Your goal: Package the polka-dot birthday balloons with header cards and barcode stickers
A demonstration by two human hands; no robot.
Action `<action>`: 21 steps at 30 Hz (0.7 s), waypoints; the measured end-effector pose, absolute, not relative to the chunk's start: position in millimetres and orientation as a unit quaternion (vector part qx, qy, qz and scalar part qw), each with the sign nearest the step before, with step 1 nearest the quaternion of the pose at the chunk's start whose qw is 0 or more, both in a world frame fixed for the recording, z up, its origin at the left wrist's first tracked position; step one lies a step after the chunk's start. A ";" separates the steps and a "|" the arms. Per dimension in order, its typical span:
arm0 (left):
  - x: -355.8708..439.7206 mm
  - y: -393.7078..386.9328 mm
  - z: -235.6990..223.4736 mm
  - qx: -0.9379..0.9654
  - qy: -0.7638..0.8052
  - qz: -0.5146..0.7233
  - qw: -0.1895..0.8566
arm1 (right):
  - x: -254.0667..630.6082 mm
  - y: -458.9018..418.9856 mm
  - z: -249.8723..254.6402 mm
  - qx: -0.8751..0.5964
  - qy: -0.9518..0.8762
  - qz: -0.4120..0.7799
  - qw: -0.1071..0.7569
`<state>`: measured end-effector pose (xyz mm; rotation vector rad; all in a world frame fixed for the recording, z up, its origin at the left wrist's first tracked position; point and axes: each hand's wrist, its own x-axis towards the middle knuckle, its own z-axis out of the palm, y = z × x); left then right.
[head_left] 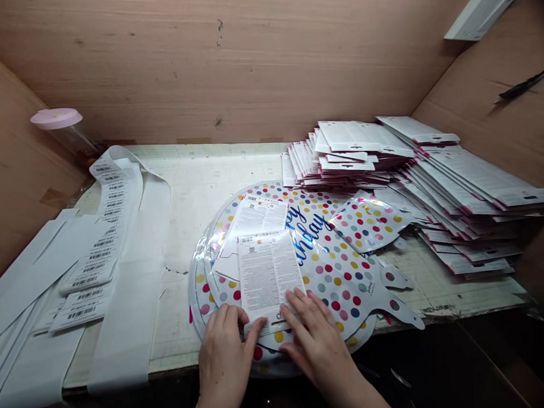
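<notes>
A stack of flat foil balloons [336, 267] with coloured dots and blue lettering lies at the front middle of the table. On top rests a white printed card [268, 272], with a second printed card [255, 225] behind it. My left hand [226, 348] presses the near lower edge of the front card, thumb and fingers pinching it. My right hand [314, 333] lies flat with fingers spread on the card's lower right corner and the balloon.
Long strips of barcode labels [99, 257] on white backing run down the left side. Fanned piles of packaged cards [431, 168] fill the back right. A pink-lidded clear jar [59, 125] stands at the back left. Wooden walls enclose the table [199, 177].
</notes>
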<state>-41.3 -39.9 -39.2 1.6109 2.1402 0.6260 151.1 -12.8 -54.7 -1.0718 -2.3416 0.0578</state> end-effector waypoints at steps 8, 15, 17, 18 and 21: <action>-48.9 -29.2 -38.3 0.510 0.780 0.205 0.299 | 144.5 -2.0 -57.8 -0.342 -0.903 -0.032 0.260; -58.7 -35.1 -30.0 0.576 0.700 0.135 0.399 | 154.5 -12.8 -51.8 -0.292 -0.926 -0.043 0.235; -54.4 -35.2 -24.2 0.589 0.599 0.236 0.488 | 156.7 -15.3 -46.8 -0.290 -0.914 -0.080 0.271; -51.6 -33.5 -20.2 0.585 0.550 0.279 0.528 | 159.8 -14.4 -42.0 -0.293 -0.909 -0.090 0.283; -48.8 -16.6 -6.9 0.560 0.470 0.324 0.601 | 188.5 1.5 -16.6 -0.290 -0.900 -0.108 0.308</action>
